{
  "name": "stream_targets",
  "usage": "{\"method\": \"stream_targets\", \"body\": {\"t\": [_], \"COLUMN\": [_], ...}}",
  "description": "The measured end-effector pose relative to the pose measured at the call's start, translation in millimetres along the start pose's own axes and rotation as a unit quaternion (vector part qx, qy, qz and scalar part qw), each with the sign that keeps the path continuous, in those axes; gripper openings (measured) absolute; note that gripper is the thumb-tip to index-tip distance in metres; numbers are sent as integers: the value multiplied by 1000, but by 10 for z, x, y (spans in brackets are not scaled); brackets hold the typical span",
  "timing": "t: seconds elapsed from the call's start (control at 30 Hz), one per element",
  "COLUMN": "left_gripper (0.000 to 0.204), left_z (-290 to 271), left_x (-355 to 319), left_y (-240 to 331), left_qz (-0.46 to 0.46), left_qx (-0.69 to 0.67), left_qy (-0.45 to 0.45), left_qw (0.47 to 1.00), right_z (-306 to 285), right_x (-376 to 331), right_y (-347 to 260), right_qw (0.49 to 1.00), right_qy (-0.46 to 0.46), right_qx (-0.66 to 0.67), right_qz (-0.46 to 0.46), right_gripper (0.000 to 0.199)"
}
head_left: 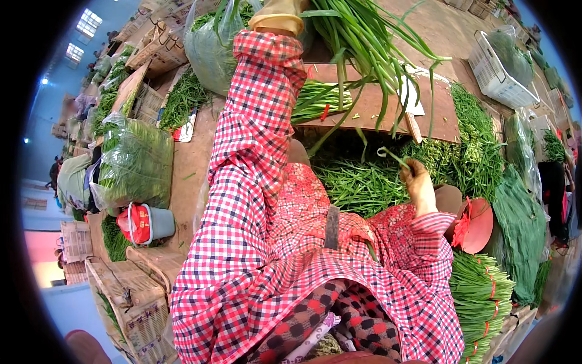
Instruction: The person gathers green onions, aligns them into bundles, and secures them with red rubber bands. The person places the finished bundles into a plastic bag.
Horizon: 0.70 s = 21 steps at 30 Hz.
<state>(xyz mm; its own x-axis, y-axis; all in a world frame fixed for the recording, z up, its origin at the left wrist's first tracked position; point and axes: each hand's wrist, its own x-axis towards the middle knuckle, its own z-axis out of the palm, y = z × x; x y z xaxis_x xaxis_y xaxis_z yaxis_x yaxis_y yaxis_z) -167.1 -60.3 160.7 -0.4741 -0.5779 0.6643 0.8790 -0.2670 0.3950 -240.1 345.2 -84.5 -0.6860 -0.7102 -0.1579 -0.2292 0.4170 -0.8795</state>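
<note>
Pinching thin pale-green stalk (397,159) in right hand (416,176). Holding left hand (284,7) beside long green leafy bunch (370,36) over brown wooden bench (439,109); not discerning grip, cropped. Judging red-tied green bundles (482,303), lower right, as finished; leafy bunch as apparently untied.

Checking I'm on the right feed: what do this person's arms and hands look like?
The left sleeve and right sleeve are red-pink, white and navy check. The left one is creased and bunched near a pale yellowish band, perhaps a glove cuff; the right ends in a finer-patterned cuff. Whether the right hand is gloved is unclear.
</note>
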Motion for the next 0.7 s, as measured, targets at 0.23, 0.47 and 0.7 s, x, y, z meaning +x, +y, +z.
{"method": "stream_targets", "body": {"t": [0.23,0.47,0.7], "left_gripper": [21,24,32], "left_z": [-30,551,207], "left_x": [-95,-367,-330], "left_y": [-45,-34,-90], "left_qz": [-13,-4,63], "left_qx": [35,84,68], "left_qy": [64,63,-89], "left_qw": [997,994,992], "right_z": [530,905,883], "right_x": [327,356,225], "right_y": [-1307,-1773,-1532], "right_qw": [792,802,860], "right_qy": [-162,19,105], "right_qx": [553,573,496], "right_qz": [-200,-171,-54], "right_gripper": [56,46,21]}}
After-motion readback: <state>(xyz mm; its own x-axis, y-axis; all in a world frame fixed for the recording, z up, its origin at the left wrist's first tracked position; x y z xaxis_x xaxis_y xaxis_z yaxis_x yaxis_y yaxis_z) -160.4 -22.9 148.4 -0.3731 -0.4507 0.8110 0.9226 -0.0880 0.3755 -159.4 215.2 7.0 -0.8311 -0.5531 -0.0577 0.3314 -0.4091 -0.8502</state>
